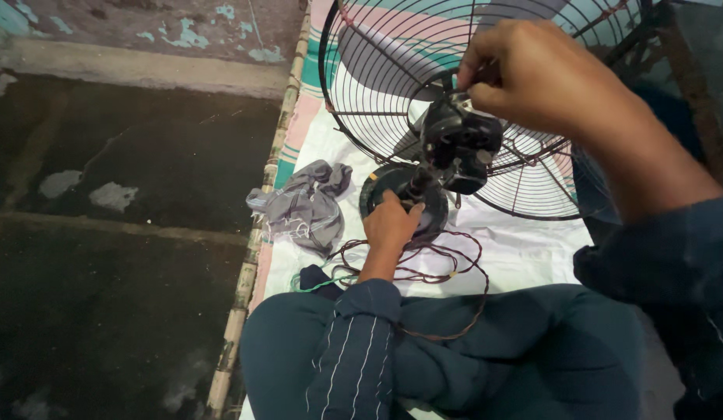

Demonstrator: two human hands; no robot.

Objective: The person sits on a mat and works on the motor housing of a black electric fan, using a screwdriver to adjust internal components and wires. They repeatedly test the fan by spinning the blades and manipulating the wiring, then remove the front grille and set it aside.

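Observation:
A black table fan stands on a cloth-covered cot, its round wire guard [392, 85] facing away from me. My left hand [390, 225] grips the fan's neck just above the round black base [377, 187]. My right hand [544, 74] is at the top of the black motor housing [458, 140], fingers pinched on something small there that I cannot make out. A brown twisted cord [455, 268] lies looped by the base and trails over my lap.
A crumpled grey cloth [303, 210] lies left of the base. The striped sheet [525, 241] covers the cot, whose woven edge [256, 233] runs down the left. Beyond it is dark, patchy floor [120, 194]. My dark-trousered legs [486, 350] fill the foreground.

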